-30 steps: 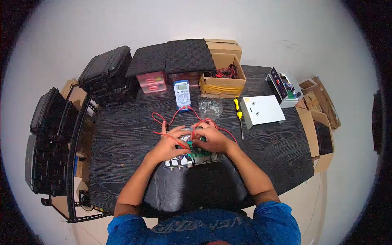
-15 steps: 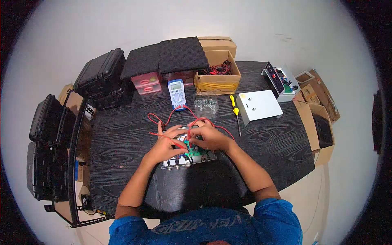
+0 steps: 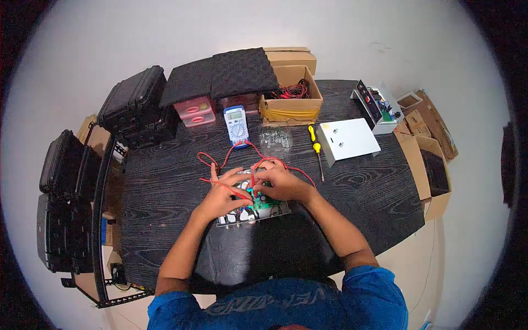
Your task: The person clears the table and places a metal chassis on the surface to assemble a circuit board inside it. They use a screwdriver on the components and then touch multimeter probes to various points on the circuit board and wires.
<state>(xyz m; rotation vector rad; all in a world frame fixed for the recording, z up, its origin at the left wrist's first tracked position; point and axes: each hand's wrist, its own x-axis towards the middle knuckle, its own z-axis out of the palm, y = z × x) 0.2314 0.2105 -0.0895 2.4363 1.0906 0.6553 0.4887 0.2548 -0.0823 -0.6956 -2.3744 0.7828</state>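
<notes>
Between my hands lies an open metal chassis (image 3: pixel 236 221) with a green circuit board (image 3: pixel 264 203) and wires inside. My left hand (image 3: pixel 223 195) is closed on a red test probe (image 3: pixel 240 194) that slants down toward the board. My right hand (image 3: pixel 276 183) pinches a second red probe (image 3: pixel 253 179), held nearly upright over the board. Whether the tips touch the board is too small to tell. Red leads run from both probes to a blue and white multimeter (image 3: pixel 236 126) behind the chassis.
A yellow-handled screwdriver (image 3: pixel 317 148) and a white cover (image 3: pixel 352 140) lie to the right. Behind are a bag of small parts (image 3: pixel 275 141), a cardboard box of cables (image 3: pixel 291 113) and pink drawers (image 3: pixel 195 113). Black cases (image 3: pixel 132 99) stand at the left, another opened device (image 3: pixel 382 110) at back right.
The whole view has shifted slightly, so the table items appear a little higher and further left. Both hands keep their probes over the board, the right one tilted slightly differently.
</notes>
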